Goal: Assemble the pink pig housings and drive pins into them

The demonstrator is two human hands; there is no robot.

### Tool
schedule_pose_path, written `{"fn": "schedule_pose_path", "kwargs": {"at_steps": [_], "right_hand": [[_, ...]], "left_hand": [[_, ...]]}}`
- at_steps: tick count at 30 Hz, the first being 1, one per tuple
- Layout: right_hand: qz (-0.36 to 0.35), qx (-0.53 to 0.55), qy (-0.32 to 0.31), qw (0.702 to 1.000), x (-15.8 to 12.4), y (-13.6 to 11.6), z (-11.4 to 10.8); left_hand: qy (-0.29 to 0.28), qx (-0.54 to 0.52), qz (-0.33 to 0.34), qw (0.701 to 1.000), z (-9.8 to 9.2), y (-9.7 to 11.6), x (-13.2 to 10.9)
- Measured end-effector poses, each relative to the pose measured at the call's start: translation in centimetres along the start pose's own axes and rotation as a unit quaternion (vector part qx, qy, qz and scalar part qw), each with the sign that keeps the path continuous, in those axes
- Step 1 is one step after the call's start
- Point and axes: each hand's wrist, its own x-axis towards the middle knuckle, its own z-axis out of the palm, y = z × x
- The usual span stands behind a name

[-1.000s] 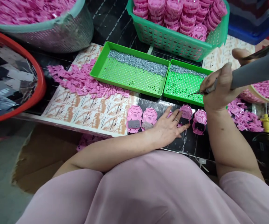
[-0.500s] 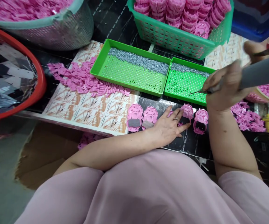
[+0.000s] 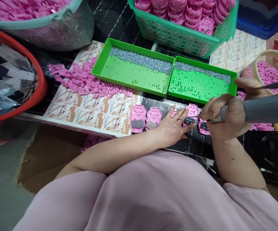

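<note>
The left hand [image 3: 171, 129] lay across a pink casing [image 3: 192, 110] while the right hand [image 3: 232, 120] held a grey tool [image 3: 269, 109]
The left fingers [image 3: 183, 114] were spread over the casing, on the black tabletop [image 3: 199, 145]; the right fingers [image 3: 216, 106] were wrapped around the tool, whose front end was near that casing, contact unclear; two more casings [image 3: 139, 111] with grey plates [image 3: 138, 124] lay left of the left hand

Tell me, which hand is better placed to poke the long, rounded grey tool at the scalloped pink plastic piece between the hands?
Probably the right hand: it grips the long grey tool, front end close to the pink piece. The left hand lies spread by that piece, holding no tool.
</note>
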Motion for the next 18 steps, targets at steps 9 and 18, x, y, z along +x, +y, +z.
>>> {"fn": "schedule_pose_path", "kwargs": {"at_steps": [9,18], "right_hand": [[0.011,-0.009,-0.021,1.000,-0.1,1.2,-0.3],[0.034,-0.052,-0.041,0.997,-0.2,1.6,0.3]], "left_hand": [[0.039,-0.011,0.008,0.999,0.3,-0.3,-0.1],[0.048,-0.013,0.007,0.999,0.4,-0.4,-0.1]]}}
